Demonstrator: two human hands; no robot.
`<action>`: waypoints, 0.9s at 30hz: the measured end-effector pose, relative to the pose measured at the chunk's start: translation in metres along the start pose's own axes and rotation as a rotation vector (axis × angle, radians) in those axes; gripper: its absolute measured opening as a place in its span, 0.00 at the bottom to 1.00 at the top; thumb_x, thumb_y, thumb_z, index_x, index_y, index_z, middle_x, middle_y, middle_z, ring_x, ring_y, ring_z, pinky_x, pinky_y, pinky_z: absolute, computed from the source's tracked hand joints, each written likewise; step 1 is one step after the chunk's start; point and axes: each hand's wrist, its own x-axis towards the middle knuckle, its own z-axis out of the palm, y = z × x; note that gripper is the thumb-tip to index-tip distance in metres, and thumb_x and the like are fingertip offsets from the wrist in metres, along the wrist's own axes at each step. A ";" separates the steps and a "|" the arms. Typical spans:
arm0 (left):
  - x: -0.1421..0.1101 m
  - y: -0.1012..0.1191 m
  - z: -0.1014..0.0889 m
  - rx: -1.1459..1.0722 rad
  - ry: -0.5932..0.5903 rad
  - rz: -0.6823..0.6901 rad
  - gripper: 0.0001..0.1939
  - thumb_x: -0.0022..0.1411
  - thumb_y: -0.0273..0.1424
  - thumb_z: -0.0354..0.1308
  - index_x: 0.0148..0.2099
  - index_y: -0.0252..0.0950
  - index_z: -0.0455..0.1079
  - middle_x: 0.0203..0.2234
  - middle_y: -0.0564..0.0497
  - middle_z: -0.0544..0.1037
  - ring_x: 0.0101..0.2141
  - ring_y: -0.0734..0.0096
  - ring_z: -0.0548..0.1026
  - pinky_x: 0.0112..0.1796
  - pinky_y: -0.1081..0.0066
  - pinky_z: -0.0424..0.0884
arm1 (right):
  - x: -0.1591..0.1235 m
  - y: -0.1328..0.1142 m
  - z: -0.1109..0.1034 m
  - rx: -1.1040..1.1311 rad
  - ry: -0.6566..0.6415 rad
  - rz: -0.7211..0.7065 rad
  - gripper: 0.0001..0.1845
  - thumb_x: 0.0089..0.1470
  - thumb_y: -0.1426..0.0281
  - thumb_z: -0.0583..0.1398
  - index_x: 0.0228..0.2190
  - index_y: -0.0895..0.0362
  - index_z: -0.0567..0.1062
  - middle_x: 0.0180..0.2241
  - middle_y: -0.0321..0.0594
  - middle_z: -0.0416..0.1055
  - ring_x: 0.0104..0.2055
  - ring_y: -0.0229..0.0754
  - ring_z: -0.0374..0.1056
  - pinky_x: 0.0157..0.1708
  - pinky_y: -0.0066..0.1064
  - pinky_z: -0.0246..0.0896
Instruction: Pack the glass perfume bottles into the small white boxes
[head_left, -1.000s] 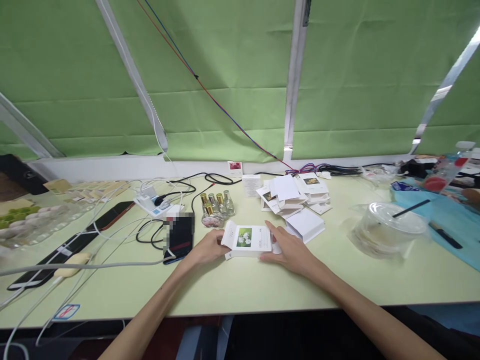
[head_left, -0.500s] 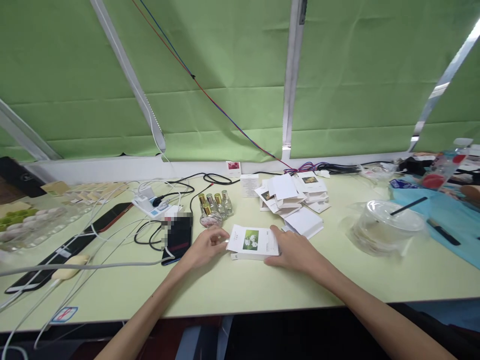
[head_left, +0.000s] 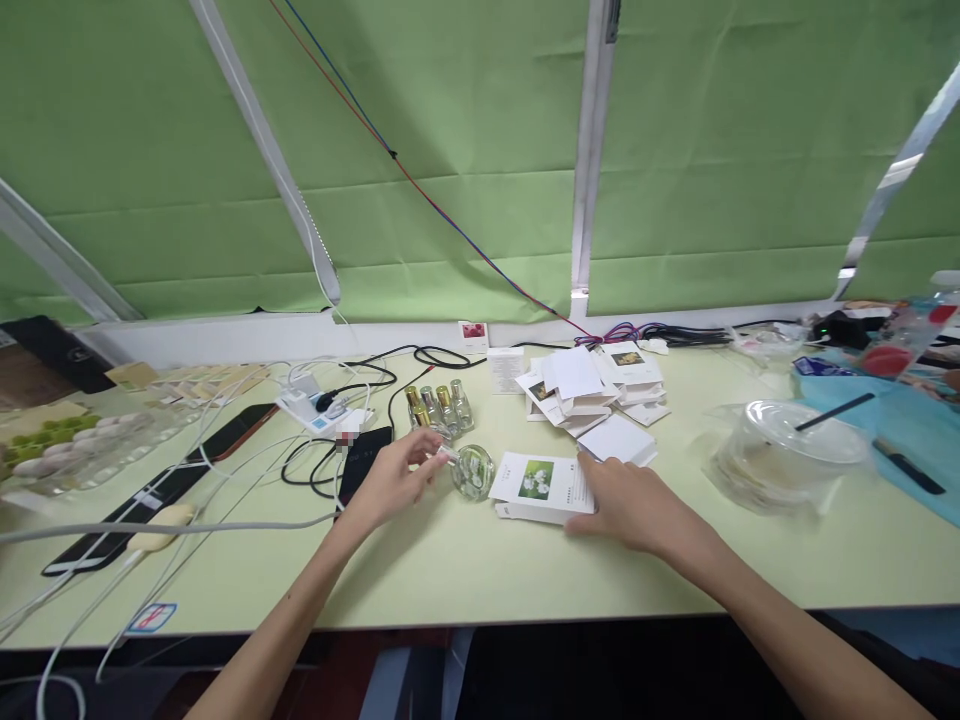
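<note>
A round, flat clear glass bottle [head_left: 473, 473] with a white-and-green flower design lies between my two hands. Its neck end is pinched in the fingertips of my left hand [head_left: 401, 475]. My right hand [head_left: 622, 500] grips the right end of a white carton [head_left: 536, 488] printed with white flowers on green, which lies on the table just right of the bottle. Behind my left hand stand several small glass vials [head_left: 442, 405] with gold and silver caps. A phone [head_left: 362, 462] lies partly hidden by my left hand.
White cartons [head_left: 577, 380] are heaped beyond my right hand. A lidded clear tub with a black straw [head_left: 787, 450] sits to the right, near blue plastic [head_left: 911, 450]. A power strip [head_left: 319, 415], cables and a black strap-like item [head_left: 161, 490] cover the left side.
My left hand has moved away from the carton's left end, and the round bottle now shows between them. My right hand still grips the carton; the view has shifted slightly.
</note>
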 end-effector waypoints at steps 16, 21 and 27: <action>0.056 0.043 0.008 0.665 0.037 0.191 0.16 0.65 0.27 0.50 0.51 0.34 0.75 0.42 0.40 0.79 0.37 0.56 0.78 0.37 0.68 0.65 | 0.001 -0.004 0.005 0.002 -0.010 -0.019 0.24 0.55 0.58 0.64 0.47 0.60 0.70 0.39 0.52 0.76 0.40 0.59 0.74 0.33 0.36 0.58; 0.029 0.041 0.012 0.578 0.139 0.315 0.15 0.67 0.30 0.48 0.47 0.35 0.76 0.43 0.41 0.77 0.33 0.62 0.75 0.36 0.67 0.67 | 0.001 -0.002 0.007 0.021 -0.011 -0.025 0.24 0.55 0.56 0.63 0.46 0.60 0.70 0.39 0.53 0.75 0.41 0.60 0.73 0.33 0.37 0.58; 0.002 0.018 0.033 0.090 -0.221 -0.009 0.11 0.58 0.38 0.62 0.31 0.35 0.75 0.26 0.46 0.78 0.21 0.70 0.70 0.24 0.71 0.64 | 0.005 0.003 0.013 0.117 -0.026 -0.048 0.28 0.57 0.53 0.61 0.51 0.61 0.70 0.45 0.56 0.75 0.46 0.59 0.72 0.35 0.36 0.59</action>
